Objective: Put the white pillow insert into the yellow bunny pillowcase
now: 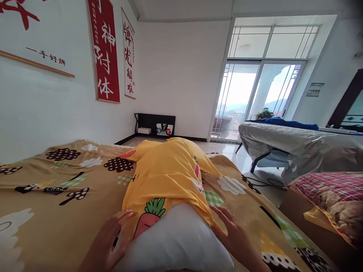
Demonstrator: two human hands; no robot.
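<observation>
Both hands flank the near end of the pillow. Left hand [109, 241] lies flat with fingers spread against the edge of the yellow pillowcase [167, 177]; right hand [236, 236] lies open, fingers loosely apart, along the case's other edge. Neither pinches cloth that I can see.

Pillowcase as container: the white pillow [177, 240] sits partly inside it. The far part is covered by yellow fabric printed with a carrot; the near end bulges out bare between my two hands (how deep the pillow reaches inside, I cannot tell).

Position: pillow and case lie lengthwise on the tan patterned blanket [56, 189] that covers the bed, running away from me, with the opening toward my body and the closed end toward the glass balcony door [255, 98].

Hidden or cut off: my wrists and the pillow's nearest edge run out of the bottom of the view. Left palm is partly behind the pillow's bulge. A covered table [300, 145] stands to the right; a plaid bundle [331, 192] lies beside the bed, its contents indistinct.
</observation>
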